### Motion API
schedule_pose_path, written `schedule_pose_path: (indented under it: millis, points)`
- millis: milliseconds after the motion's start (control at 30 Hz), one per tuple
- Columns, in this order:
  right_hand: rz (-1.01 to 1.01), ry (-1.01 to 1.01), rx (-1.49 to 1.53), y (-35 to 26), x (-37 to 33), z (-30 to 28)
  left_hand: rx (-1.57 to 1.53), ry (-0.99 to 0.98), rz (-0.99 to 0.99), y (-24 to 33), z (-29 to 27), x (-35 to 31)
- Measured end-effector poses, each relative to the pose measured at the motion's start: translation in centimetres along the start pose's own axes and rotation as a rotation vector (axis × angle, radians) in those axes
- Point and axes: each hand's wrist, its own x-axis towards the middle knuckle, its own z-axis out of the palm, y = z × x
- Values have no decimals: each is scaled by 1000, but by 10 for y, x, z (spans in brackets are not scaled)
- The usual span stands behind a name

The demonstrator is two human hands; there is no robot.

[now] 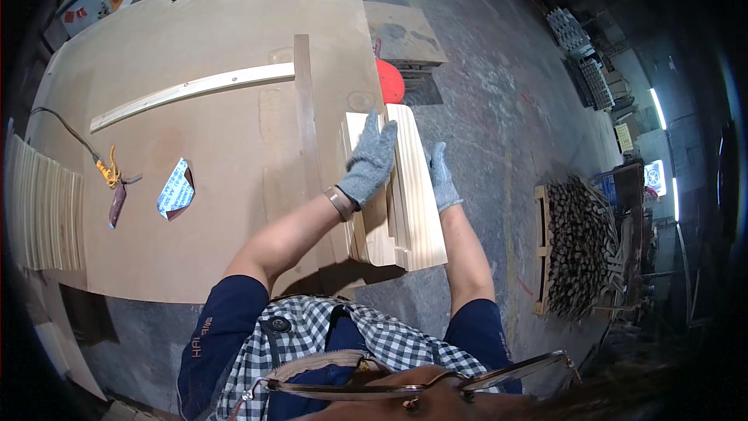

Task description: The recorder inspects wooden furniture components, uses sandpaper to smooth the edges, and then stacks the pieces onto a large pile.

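Observation:
A stack of pale wooden boards (417,203) with rounded corners stands at the right edge of the big table, in front of me. My left hand (369,164), in a grey knitted glove, lies along the boards with its fingers stretched out. On the outer right side of the stack is my right hand (442,179), gloved alike. Its fingers point away from me and look straight, held flat beside the outermost board; part of the palm side is hidden.
On the tan tabletop (210,257) lie a long pale wooden strip (195,93) and a brown strip (304,109). Left are a yellow air gun (109,170) with a hose and a folded blue-and-white sheet (178,189). A red round object (390,82) sits beyond the stack.

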Motion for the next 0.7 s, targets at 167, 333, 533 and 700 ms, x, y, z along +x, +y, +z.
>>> schedule_pose_path:
  millis: [167, 333, 533, 700]
  points:
    - [-31, -25, 20, 9, 0, -1, -258, 49, -265, 56, 13, -16]
    - [-51, -13, 6, 13, 3, -6, -296, 36, -181, 54, 29, -22]
    - [-78, -11, 1, 13, 6, -7, -277, 87, -167, 49, 34, -29]
    - [-99, -22, -19, 15, 5, -11, -319, 55, -118, 42, 40, -53]
